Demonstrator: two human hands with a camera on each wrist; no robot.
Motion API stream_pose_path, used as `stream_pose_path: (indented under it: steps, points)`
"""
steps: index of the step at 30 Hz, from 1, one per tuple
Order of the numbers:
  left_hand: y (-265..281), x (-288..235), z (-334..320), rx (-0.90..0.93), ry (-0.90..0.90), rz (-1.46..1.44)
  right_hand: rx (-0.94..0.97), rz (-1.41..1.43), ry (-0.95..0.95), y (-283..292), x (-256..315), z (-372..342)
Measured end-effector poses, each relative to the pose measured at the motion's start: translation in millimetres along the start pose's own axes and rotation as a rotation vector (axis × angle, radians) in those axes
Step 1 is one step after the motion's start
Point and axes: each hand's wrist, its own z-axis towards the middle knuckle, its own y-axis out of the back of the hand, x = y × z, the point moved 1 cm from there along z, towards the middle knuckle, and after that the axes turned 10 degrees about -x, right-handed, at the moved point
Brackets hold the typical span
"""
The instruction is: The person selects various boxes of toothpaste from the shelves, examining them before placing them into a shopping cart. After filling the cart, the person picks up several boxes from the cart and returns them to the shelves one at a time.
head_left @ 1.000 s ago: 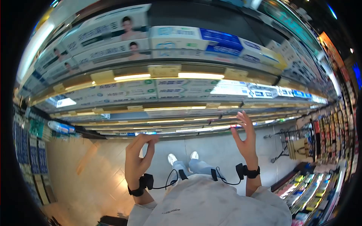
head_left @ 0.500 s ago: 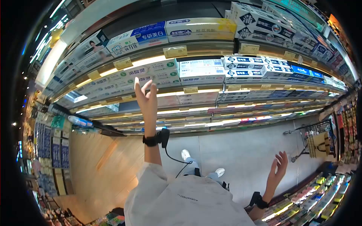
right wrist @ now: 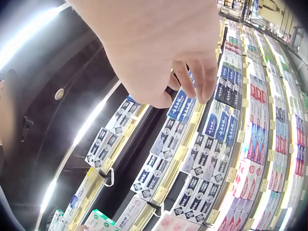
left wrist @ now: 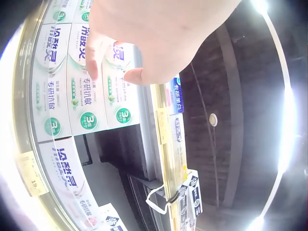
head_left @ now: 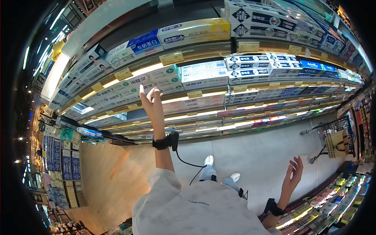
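My left hand [head_left: 152, 103] reaches to the second shelf, close in front of a stack of white toothpaste boxes [head_left: 158, 80] with green round marks. In the left wrist view its thumb and a finger are spread apart over the front of these toothpaste boxes [left wrist: 86, 96], covering part of their lettering. No box has left the stack. My right hand [head_left: 291, 178] hangs out at the right side, away from the shelf, holding nothing, with its fingers loosely bent.
Boxed toothpaste fills several shelves [head_left: 211, 49] with price tags along their edges. Brighter white boxes [head_left: 203, 74] stand right of the stack. A cart [head_left: 337, 137] with a tan bag is at the right. Another display [head_left: 325, 203] runs along the lower right.
My left hand has gone from in front of the body up to the toothpaste stack. The right hand has dropped back to the right side. The head view has swung to the right.
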Motion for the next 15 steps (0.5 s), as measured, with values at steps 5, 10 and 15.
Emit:
stream_pose_path:
  steps: [5,10,15]
  points:
    - [4.9,-15.3,-9.8,0.047,0.185,-0.041,-0.005,-0.009,0.048,-32.5,37.3,-3.2]
    - [10.3,-9.3,-8.5,0.069,-0.006,0.010,0.025,-0.029,0.096,-64.4,70.9,-11.1]
    - [10.6,-7.6,-5.0,0.104,-0.022,0.016,0.036,-0.038,0.101,-83.5,89.4,-22.1]
